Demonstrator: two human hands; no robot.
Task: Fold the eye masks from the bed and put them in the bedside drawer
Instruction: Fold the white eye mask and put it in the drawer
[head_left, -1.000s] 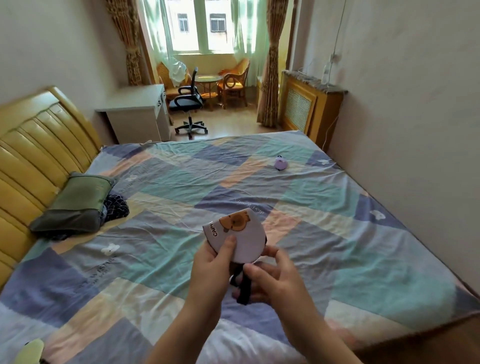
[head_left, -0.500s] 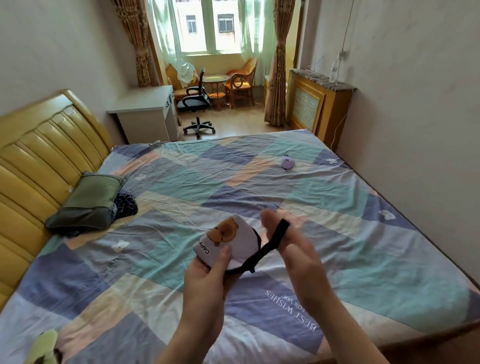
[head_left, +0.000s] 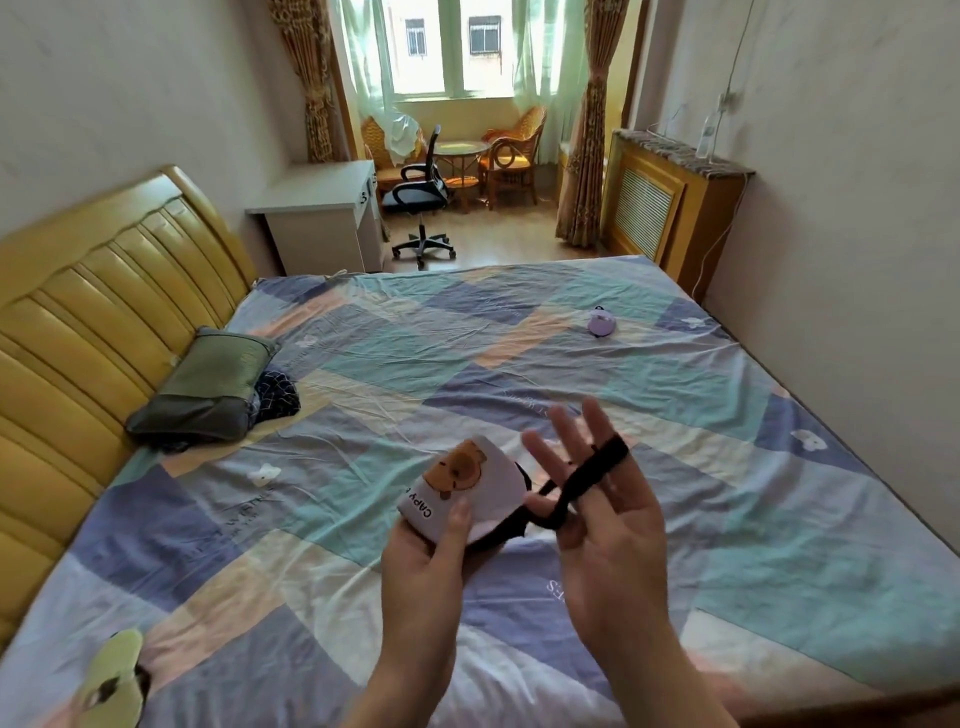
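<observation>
Pinching the folded white eye mask with the brown capybara print between thumb and fingers, the left hand holds it up over the near middle of the patchwork bed sheet in blue, teal and peach. The right hand is spread, fingers splayed, with the mask's black elastic strap looped across them and stretched taut toward the mask; it hooks the strap rather than grips it.

The main risk, as I judge it, is the strap. Under tension across open fingers it could slide off a fingertip and snap back, and the jolt could spring the fold open or tug the mask out of the left thumb's pinch. Wrapped unevenly, it could also twist and leave a lumpy bundle that unfolds in the drawer.

Two more masks seem to wait on the bed: a small lilac one at the far right, and a yellow-green one at the near left edge, though that one is partly cut off and I cannot be sure what it is. The bedside drawer is not in view, so any carry starts blind.
</observation>
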